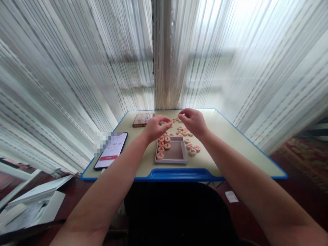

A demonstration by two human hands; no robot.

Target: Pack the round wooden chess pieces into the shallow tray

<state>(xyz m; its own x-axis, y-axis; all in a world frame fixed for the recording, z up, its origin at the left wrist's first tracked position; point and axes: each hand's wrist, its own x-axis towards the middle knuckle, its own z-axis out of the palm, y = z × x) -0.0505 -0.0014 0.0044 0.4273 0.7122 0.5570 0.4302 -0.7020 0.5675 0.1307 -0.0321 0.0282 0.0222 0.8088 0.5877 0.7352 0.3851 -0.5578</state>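
Wooden Chinese chess pieces with red characters point(167, 146) line the left side of a shallow, light-coloured box tray point(186, 158). Over the tray's far edge is my left hand point(156, 127), its thumb and fingers drawn together in a pinch. Whatever lies between those fingertips is too small to make out. My right hand point(194, 120) is farther back on the right, fingers curled and closed above the far pieces point(175, 120); its grip is hidden. More loose pieces point(189, 146) lie to the right of the tray, one with a dark character point(192, 152).
A folding table point(230, 153) with a blue rim carries everything. On its left lie a phone showing a timer point(112, 150) and a patterned box point(142, 119). Striped curtains point(102, 61) hang behind. An open white box point(48, 205) stands low on the left.
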